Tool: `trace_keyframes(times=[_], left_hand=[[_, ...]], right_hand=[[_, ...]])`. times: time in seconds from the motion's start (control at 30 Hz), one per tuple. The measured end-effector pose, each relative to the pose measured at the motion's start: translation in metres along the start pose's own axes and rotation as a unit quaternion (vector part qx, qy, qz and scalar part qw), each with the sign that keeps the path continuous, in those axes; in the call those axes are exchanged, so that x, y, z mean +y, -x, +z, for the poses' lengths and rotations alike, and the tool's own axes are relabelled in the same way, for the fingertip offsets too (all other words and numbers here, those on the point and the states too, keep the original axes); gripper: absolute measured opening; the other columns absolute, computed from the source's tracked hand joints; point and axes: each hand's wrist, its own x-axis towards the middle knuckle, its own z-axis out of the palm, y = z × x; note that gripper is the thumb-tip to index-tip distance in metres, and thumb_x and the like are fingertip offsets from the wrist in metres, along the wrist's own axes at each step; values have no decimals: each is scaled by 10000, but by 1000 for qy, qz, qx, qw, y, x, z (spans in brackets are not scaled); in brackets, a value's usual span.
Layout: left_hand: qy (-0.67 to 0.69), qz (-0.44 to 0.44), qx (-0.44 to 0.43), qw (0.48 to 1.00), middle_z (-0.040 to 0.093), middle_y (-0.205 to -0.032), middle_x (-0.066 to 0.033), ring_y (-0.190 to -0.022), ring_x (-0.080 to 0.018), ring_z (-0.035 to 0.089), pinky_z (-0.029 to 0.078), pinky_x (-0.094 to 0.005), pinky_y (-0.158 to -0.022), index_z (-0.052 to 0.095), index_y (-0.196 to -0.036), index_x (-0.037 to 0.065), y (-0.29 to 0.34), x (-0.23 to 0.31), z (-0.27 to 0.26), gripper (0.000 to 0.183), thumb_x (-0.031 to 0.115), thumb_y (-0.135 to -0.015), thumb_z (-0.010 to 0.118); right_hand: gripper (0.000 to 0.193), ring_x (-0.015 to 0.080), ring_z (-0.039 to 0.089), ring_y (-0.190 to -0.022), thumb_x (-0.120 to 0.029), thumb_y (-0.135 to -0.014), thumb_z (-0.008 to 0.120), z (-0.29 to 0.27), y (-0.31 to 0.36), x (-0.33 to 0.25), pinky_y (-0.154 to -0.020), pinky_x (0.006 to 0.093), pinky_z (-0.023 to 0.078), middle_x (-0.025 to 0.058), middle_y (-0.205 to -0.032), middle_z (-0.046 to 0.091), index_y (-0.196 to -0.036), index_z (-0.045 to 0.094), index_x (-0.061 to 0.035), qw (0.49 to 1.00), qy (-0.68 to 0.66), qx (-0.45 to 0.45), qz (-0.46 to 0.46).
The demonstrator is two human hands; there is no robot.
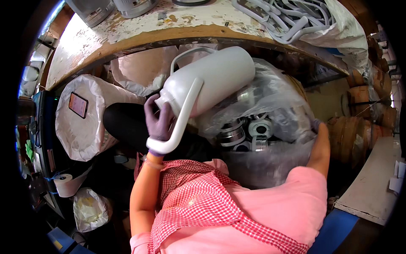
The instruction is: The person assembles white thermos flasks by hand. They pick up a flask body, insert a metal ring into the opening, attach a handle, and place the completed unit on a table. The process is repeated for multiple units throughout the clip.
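My left hand (159, 120), in a purple glove, is closed around the narrow neck end of a large light-grey jug (218, 78). The jug lies tilted, with its wide base up to the right. A pale grey curved handle (182, 120) crosses in front of its neck, and its lower end passes over my left wrist. My right hand (315, 124), also gloved, is at the right edge of a clear plastic bag (292, 154); its fingers are mostly hidden. Inside the bag lie several metal-and-black lid-like parts (259, 127).
A worn white workbench (190, 21) runs across the back, with grey jugs (91, 10) at left and a pile of grey handles (292, 21) at right. A phone (78, 105) lies on a white sack (67, 131). Left stand a paper roll (64, 185) and a lined bin (91, 211).
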Motion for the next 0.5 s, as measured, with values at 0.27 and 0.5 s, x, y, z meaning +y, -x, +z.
trace_keyframes(times=[0.27,0.5], left_hand=[[76,-20,-90,993,565,-1217,-172,-952,-216,621,529,-302,-855,521,-1286,-24,34,47,-54,463,114,-845,545],[-101,52,-100,989,588,-1157,-123,-1049,-203,572,462,-337,-938,583,-1228,2,8,9,-20,424,159,-851,698]], right_hand=[[505,189,642,-698,-548,-850,673,-5,54,-32,-681,410,532,50,-819,677,-1010,704,-70,981,-149,-101,71],[572,223,710,-818,-518,-857,681,-126,97,-100,-790,367,544,143,-1008,738,-1173,707,-42,976,125,129,-126]])
